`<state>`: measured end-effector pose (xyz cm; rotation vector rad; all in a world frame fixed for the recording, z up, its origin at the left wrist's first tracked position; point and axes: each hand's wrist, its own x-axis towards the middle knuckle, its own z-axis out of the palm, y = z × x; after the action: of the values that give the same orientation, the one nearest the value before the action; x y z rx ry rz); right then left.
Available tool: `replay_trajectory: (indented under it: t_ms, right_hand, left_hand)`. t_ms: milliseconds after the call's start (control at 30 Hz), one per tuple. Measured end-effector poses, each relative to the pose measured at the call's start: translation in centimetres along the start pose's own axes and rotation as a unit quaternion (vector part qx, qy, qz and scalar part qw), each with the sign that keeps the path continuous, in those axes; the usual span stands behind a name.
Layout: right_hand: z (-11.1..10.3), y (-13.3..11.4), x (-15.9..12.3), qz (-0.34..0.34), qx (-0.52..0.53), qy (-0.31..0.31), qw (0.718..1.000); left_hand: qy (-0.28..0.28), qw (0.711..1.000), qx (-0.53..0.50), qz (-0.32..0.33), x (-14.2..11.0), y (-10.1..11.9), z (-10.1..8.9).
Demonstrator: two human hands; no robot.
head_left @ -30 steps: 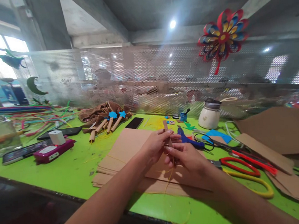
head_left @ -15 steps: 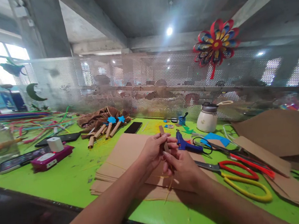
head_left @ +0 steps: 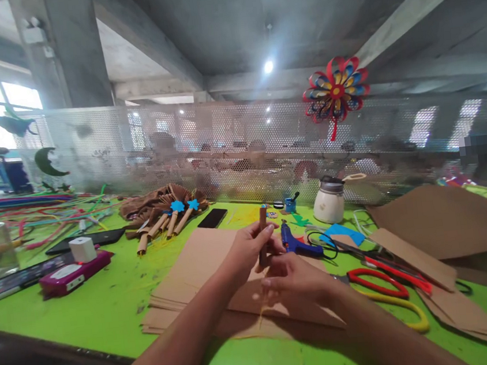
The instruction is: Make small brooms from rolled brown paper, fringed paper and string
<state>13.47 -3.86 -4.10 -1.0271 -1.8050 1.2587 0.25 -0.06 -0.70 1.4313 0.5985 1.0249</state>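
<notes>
My left hand is closed around a narrow brown paper roll, which stands nearly upright above a stack of brown paper sheets. Just below and to the right, my right hand has its fingers curled in a pinch. A thin yellow string hangs from its fingertips down over the sheets; the exact grip is slightly blurred. Beyond my right hand lies a blue glue gun. Scissors with one red and one yellow handle rest beside my right forearm.
Brown paper fans with blue cutouts lie at the back left, near a black phone. A purple device sits on the left. A cream jar stands behind the glue gun. Large brown paper covers the right side. A perforated screen bounds the table.
The brown paper roll has turned more upright in my left hand. My right hand has moved slightly lower and away from the roll. The whole view has shifted a little.
</notes>
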Motion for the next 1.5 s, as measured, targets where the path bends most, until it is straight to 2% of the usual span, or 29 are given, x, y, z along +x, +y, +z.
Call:
replay_trajectory:
  t_ms: [67,100,167,233,300,367,433,533,600,667,733,833,900,967,1067,1133,1300,1500]
  right_hand:
    - [-1.4,-0.6,-0.3,-0.017,-0.140,0.031,0.989]
    - [-2.0,-0.9,-0.4,-0.037,-0.179,0.069,0.981]
    - [-3.0,-1.6,-0.6,-0.077,-0.169,0.187,0.965]
    - [-3.8,-2.3,-0.9,-0.115,-0.114,0.308,0.937]
    - [-4.3,-3.1,-1.4,-0.171,-0.121,0.348,0.914]
    - [-4.7,-3.7,-1.9,-0.233,-0.195,0.300,0.904]
    - [-4.8,-4.0,-2.2,-0.262,-0.277,0.220,0.898]
    - [-5.0,-3.6,-2.1,-0.234,-0.340,0.135,0.901]
    - [-5.2,-2.9,-1.7,-0.192,-0.343,0.125,0.911]
    - [-5.6,-2.3,-1.3,-0.151,-0.319,0.130,0.927]
    - [-5.9,-1.7,-1.0,-0.120,-0.271,0.123,0.947]
    - [-6.4,-1.2,-1.0,-0.083,-0.162,0.093,0.979]
    - [-6.7,-1.1,-1.2,-0.058,-0.078,0.076,0.992]
    - [-7.1,-1.2,-1.6,-0.036,-0.016,0.072,0.997]
    - [-7.7,-1.4,-2.2,-0.020,0.022,0.078,0.997]
    - [-8.1,-1.6,-2.4,-0.023,0.043,0.075,0.996]
    - [-8.6,-1.8,-2.4,-0.020,0.123,0.056,0.991]
    - [-8.4,-2.4,-2.5,-0.036,0.119,0.072,0.990]
  left_hand:
    - [0.015,0.999,0.039,0.032,0.2,0.1,-0.1]
    - [0.024,0.997,0.069,0.041,0.3,0.0,-0.3]
    - [0.027,0.986,0.161,0.045,0.6,-0.4,-0.6]
    - [0.016,0.958,0.279,0.055,0.9,-1.0,-0.9]
    - [-0.003,0.918,0.388,0.081,0.9,-1.5,-1.0]
    - [-0.015,0.877,0.467,0.111,0.7,-1.7,-1.0]
    - [-0.030,0.850,0.511,0.126,0.4,-1.7,-0.9]
    - [-0.067,0.837,0.528,0.126,0.1,-1.3,-0.8]
    - [-0.093,0.832,0.535,0.113,0.1,-1.1,-0.8]
    - [-0.117,0.835,0.531,0.087,0.1,-1.1,-0.8]
    - [-0.143,0.854,0.498,0.055,0.2,-1.0,-1.0]
    - [-0.183,0.883,0.431,0.007,0.2,-0.4,-1.2]
    - [-0.203,0.888,0.413,-0.010,0.1,0.6,-1.3]
    - [-0.228,0.882,0.412,-0.011,0.2,1.9,-1.4]
    - [-0.248,0.877,0.412,-0.007,0.6,3.9,-1.9]
    - [-0.262,0.870,0.415,-0.040,0.9,5.1,-2.5]
    - [-0.263,0.830,0.486,-0.073,1.2,8.8,-4.3]
    - [-0.229,0.806,0.538,-0.087,0.4,13.3,-5.6]
